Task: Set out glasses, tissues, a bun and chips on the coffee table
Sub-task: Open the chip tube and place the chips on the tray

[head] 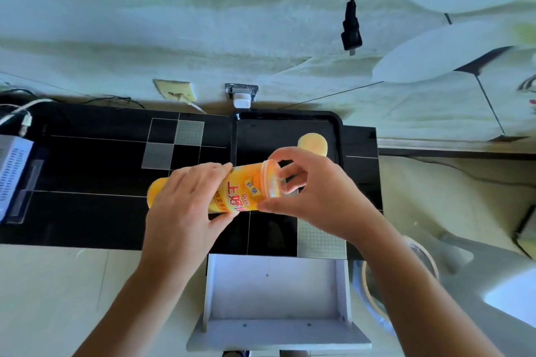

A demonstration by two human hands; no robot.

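Note:
An orange tube of chips [240, 191] lies sideways in the air over the black table [95, 171]. My left hand [185, 206] wraps around the tube's body near its base. At the tube's open end, the fingers of my right hand [307, 197] pinch the clear plastic lid [271, 180]. On the black tray [338, 136] behind my right hand lies a pale yellow round piece [313, 143], a chip or a bun; I cannot tell which. No glasses or tissues are in view.
An open white drawer [278, 293] juts out below the table's front edge. A grey device with cables [14, 171] sits at the table's left end. A black plug [351, 29] hangs on the wall; a round basin [374, 295] stands lower right.

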